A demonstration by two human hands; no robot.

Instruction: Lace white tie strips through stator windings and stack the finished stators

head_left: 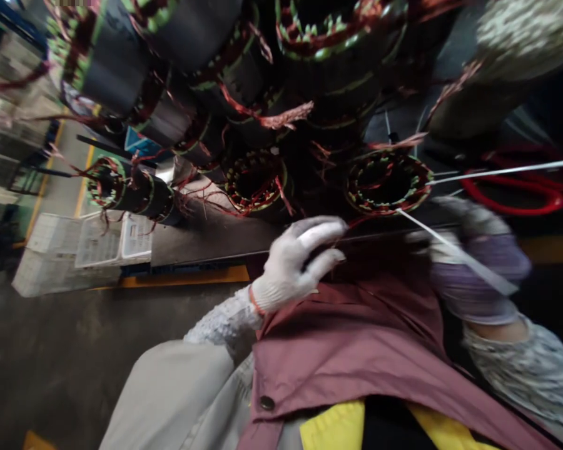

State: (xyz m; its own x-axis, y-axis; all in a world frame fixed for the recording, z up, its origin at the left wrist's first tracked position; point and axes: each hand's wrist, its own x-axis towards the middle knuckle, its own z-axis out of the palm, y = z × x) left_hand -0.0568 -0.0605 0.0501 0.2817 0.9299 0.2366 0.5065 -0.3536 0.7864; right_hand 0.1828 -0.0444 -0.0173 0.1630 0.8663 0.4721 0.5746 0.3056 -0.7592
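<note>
My left hand (303, 259), in a white knit glove, is held over the apron at the bench edge. Its thumb and fingers are apart, and a thin reddish wire runs near the fingertips. Closest to both hands is a motor stator (389, 184) with copper windings and green insulation round its rim. A flat white cord (431, 234) runs straight from its rim across my right hand (478, 269), which wears a white and purple glove. Motion blurs the right fingers, so their grip on the cord is unclear. Another white cord (507, 170) stretches off to the right.
Several stators, such as one (256, 184) left of centre, stand or lie stacked on the dark bench (201, 234), frayed copper leads sticking out. Red-handled scissors (516, 203) lie at the right. White plastic crates (98, 240) stand beyond the left end. A knobbly pale sleeve (530, 31) shows top right.
</note>
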